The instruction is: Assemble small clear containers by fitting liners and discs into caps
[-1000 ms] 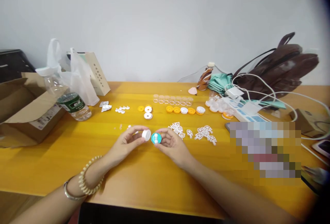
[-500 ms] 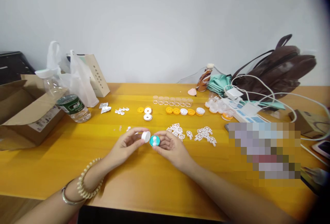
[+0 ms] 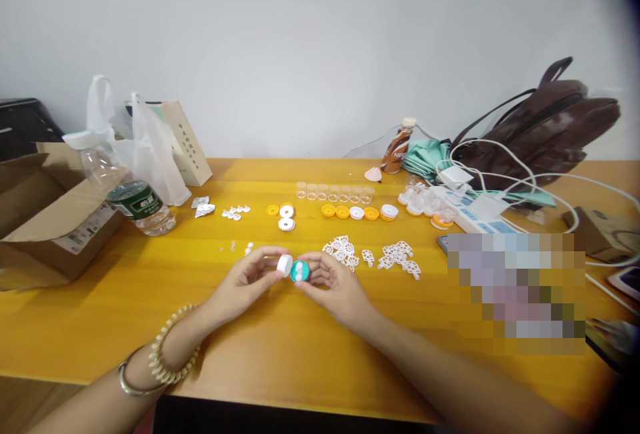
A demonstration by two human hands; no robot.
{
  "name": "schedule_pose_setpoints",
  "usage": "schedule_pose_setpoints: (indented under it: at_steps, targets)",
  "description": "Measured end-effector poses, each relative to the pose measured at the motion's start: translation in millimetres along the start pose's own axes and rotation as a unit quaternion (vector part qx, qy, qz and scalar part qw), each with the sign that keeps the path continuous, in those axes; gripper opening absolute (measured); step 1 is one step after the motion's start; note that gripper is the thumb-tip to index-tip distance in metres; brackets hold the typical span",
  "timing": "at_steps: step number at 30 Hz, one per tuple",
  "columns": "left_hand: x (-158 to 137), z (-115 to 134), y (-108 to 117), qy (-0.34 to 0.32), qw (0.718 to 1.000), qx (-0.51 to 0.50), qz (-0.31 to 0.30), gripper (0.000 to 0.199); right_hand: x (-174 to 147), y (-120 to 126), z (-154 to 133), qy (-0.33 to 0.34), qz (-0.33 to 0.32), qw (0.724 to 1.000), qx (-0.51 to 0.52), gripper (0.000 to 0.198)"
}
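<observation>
My left hand [image 3: 257, 279] pinches a round white cap [image 3: 285, 265] between thumb and fingers, its side turned toward me. Right beside it, my right hand [image 3: 333, 287] grips a small round teal case [image 3: 299, 271] with white round pieces inside. Cap and case nearly touch; whether they meet I cannot tell. Beyond my hands lie white lattice pieces [image 3: 341, 251], and more of them [image 3: 399, 255] to the right. Several orange and white round caps [image 3: 357, 213] stand in a row, with clear cylindrical cups [image 3: 334, 193] behind. Small white knobs [image 3: 236, 213] lie to the left.
At left are an open cardboard box [image 3: 75, 221], a large water bottle [image 3: 140, 204] and a plastic bag [image 3: 160, 161]. At right stand a drink bottle [image 3: 399, 147], a power strip [image 3: 455, 211] with white cables, and a brown backpack [image 3: 545, 127]. A blurred-out patch covers the right side.
The white cap in my left hand has shifted slightly right and tilted toward the teal case. My right hand keeps its hold, almost unmoved. The whole view has shifted slightly.
</observation>
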State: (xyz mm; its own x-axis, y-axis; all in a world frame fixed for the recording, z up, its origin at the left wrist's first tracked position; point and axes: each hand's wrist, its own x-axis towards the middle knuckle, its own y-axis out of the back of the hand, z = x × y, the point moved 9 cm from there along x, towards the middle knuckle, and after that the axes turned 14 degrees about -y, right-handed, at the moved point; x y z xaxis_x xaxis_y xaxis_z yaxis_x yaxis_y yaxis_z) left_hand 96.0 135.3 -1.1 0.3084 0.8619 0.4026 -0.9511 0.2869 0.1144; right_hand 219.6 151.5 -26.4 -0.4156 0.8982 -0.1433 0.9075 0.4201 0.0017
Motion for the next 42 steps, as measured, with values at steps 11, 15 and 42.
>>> schedule_pose_setpoints:
  at_steps: [11,15,42]
  targets:
    - [-5,-5,0,-0.012,0.997,0.079,-0.017,0.028,-1,-2,0,0.015,-0.003,0.999,-0.033,0.028]
    - [-4,-1,-1,-0.034,0.994,0.105,-0.02,0.027,0,-2,2,0.016,-0.005,0.999,-0.038,0.028]
    - [-4,24,-7,-0.144,0.948,0.275,-0.066,0.028,-1,-8,8,-0.028,-0.034,0.999,0.023,0.035]
